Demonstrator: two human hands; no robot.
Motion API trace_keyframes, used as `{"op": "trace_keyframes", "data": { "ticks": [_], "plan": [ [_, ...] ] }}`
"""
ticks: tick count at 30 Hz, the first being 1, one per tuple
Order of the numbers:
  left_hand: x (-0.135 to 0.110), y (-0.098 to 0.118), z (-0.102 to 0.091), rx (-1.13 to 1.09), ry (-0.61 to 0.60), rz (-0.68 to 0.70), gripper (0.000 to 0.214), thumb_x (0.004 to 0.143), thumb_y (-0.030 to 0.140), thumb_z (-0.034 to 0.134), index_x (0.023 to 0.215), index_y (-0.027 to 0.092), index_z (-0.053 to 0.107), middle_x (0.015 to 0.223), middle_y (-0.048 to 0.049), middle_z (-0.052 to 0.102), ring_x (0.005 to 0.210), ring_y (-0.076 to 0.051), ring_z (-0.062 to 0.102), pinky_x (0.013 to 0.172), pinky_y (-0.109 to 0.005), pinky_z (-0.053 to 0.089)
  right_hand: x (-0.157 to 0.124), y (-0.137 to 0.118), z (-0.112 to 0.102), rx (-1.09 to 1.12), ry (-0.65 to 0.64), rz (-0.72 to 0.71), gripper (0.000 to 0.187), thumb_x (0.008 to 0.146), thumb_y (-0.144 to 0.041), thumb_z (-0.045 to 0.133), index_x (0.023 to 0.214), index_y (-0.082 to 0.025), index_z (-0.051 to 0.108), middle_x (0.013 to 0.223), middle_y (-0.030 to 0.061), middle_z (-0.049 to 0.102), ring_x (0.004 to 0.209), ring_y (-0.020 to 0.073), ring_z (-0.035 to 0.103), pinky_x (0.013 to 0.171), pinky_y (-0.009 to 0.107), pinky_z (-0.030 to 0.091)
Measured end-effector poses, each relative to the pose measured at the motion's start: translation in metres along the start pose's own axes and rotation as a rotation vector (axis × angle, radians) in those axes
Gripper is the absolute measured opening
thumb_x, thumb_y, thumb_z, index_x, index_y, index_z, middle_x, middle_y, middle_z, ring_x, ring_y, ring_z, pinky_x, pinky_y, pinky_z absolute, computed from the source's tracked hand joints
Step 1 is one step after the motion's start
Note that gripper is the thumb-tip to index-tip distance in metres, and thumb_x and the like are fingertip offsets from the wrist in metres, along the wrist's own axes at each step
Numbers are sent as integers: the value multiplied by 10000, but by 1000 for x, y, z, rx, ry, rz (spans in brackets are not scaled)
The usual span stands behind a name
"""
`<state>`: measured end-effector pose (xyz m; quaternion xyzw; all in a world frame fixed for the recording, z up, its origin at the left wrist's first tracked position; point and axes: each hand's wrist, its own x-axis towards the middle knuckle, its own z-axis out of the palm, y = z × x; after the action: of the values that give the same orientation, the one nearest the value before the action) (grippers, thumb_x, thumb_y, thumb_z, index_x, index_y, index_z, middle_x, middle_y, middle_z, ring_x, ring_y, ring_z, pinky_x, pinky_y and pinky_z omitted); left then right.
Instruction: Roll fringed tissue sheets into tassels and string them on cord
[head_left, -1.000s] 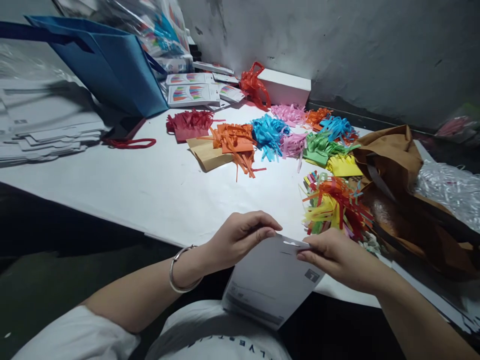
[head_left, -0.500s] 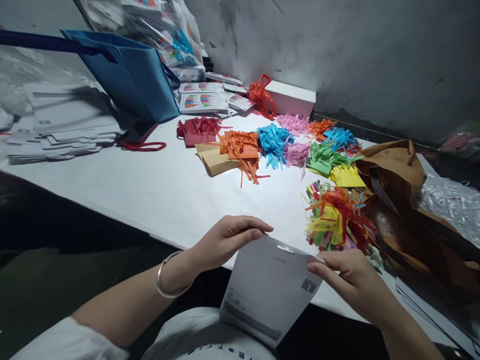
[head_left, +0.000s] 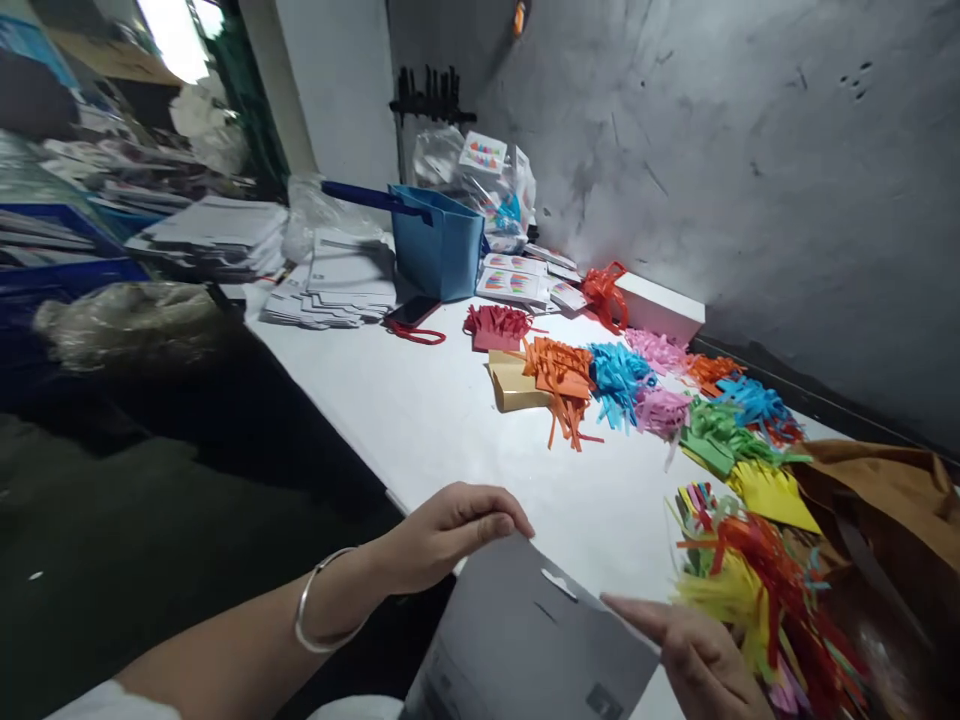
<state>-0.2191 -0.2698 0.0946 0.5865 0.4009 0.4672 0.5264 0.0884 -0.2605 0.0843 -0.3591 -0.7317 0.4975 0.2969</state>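
Note:
My left hand point(head_left: 450, 530), with a silver bangle on the wrist, pinches the top left corner of a grey card sleeve point(head_left: 525, 640) that has a hang slot near its top. My right hand point(head_left: 694, 655) rests on the sleeve's right edge with the fingers stretched out along it; its grip is partly cut off by the frame. Just right of that hand lies a mixed bundle of coloured fringed paper point(head_left: 757, 590) on the white table point(head_left: 450, 410).
Fringed paper piles lie across the table: red point(head_left: 496, 325), orange point(head_left: 561, 372), blue point(head_left: 616, 372), pink point(head_left: 661, 408), green point(head_left: 712, 432), yellow point(head_left: 769, 490). A blue bag point(head_left: 439, 245), stacked grey cards point(head_left: 334, 290), a white box point(head_left: 660, 305) and a brown cloth bag point(head_left: 885, 500) stand around.
The view swung up and to the left, showing more of the room. Both hands and the sleeve sit lower in frame; my right hand's fingers have straightened along the sleeve's edge.

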Motion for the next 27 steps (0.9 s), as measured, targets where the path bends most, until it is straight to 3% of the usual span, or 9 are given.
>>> {"op": "trace_keyframes", "data": {
  "ticks": [3, 6, 9, 12, 15, 18, 23, 27],
  "plan": [
    [-1, 4, -41, -42, 325, -45, 484, 799, 646, 680, 807, 163, 653, 709, -14, 602, 630, -122, 488, 556, -213, 369, 57, -1, 7, -61, -27, -61, 455, 991, -531, 444, 1278, -252, 662, 1133, 124, 744, 1004, 257, 727, 861, 407, 601],
    [6, 4, -90, -73, 527, -170, 554, 726, 719, 684, 812, 186, 562, 578, 47, 488, 497, -104, 417, 471, -199, 303, 130, 9, 20, -427, 9, -143, 356, 983, -411, 510, 1181, -170, 683, 1070, 135, 748, 947, 229, 729, 831, 379, 603],
    [16, 2, -138, 163, 514, -221, 590, 767, 766, 580, 741, 177, 570, 527, 58, 408, 473, -103, 351, 468, -210, 264, 203, 28, 39, -572, 58, -207, 248, 908, -244, 592, 1121, -160, 685, 1061, 124, 715, 888, 221, 700, 788, 373, 581],
    [29, -1, -167, 451, 289, -273, 608, 811, 731, 531, 674, 151, 652, 575, 22, 457, 552, -123, 377, 540, -228, 301, 259, 46, 55, -724, 133, -273, 355, 830, -119, 641, 1183, -158, 650, 1112, 142, 646, 921, 234, 647, 807, 370, 523],
    [46, -8, -174, 574, 123, -348, 563, 846, 663, 509, 707, 149, 692, 611, -2, 520, 610, -148, 421, 601, -241, 328, 291, 55, 63, -853, 159, -343, 288, 845, -116, 649, 1120, -198, 672, 994, 91, 626, 846, 219, 612, 750, 324, 462],
    [64, -20, -166, 535, 52, -430, 480, 873, 596, 507, 852, 153, 692, 692, -25, 622, 616, -158, 468, 591, -246, 339, 298, 59, 64, -931, 139, -423, 135, 882, -112, 621, 932, -211, 697, 847, 38, 611, 757, 188, 586, 725, 291, 409],
    [91, -40, -143, 401, -77, -448, 437, 853, 532, 592, 1084, 167, 662, 862, -41, 690, 719, -178, 582, 615, -243, 395, 270, 57, 72, -958, 150, -537, 158, 954, -159, 539, 983, -207, 687, 835, 46, 637, 743, 181, 564, 766, 310, 379],
    [99, -43, -124, 460, -110, -348, 342, 851, 479, 589, 922, 153, 663, 865, -41, 669, 753, -179, 569, 645, -245, 406, 241, 54, 84, -922, 192, -575, 223, 1005, -198, 461, 1048, -188, 680, 769, 54, 627, 711, 187, 536, 753, 325, 369]
  ]
}}
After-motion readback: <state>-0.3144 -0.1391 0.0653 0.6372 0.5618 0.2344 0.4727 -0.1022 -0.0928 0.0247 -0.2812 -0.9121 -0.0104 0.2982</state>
